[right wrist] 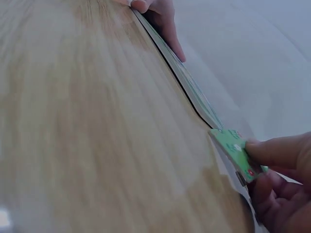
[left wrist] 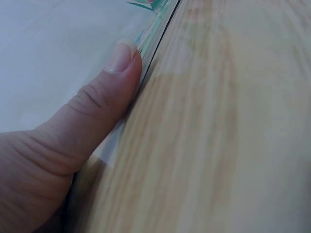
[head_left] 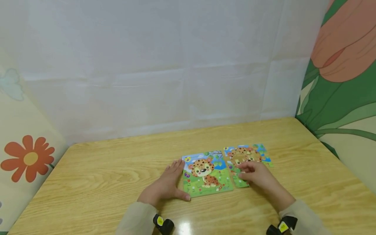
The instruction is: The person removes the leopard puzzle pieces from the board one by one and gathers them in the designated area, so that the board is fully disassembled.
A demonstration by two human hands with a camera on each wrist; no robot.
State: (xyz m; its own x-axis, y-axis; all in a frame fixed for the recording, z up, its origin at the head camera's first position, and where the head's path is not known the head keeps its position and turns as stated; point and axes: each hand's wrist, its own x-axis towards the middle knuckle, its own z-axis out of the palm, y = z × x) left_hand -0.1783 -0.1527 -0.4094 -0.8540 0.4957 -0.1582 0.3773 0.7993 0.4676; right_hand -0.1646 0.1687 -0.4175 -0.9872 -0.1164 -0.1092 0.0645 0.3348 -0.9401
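A square picture board (head_left: 207, 174) showing a cartoon leopard lies on the table. My left hand (head_left: 167, 182) rests at its left side, fingers spread along the edge and the thumb at the lower left corner. In the left wrist view the thumb (left wrist: 109, 92) lies straight against the board's edge. Right of the board is a partly assembled jigsaw puzzle (head_left: 239, 151) of the same leopard, with wood-coloured gaps. Over its lower part, my right hand (head_left: 259, 176) pinches a green puzzle piece (right wrist: 231, 148) with small flowers, tilted in the right wrist view. The hand hides part of the puzzle.
Around the boards extends a wood-grain table (head_left: 111, 173). A white sheet (head_left: 147, 71) hangs behind its far edge. Painted walls stand at both sides, with an orange flower (head_left: 30, 159) on the left and a large tulip (head_left: 346, 42) on the right.
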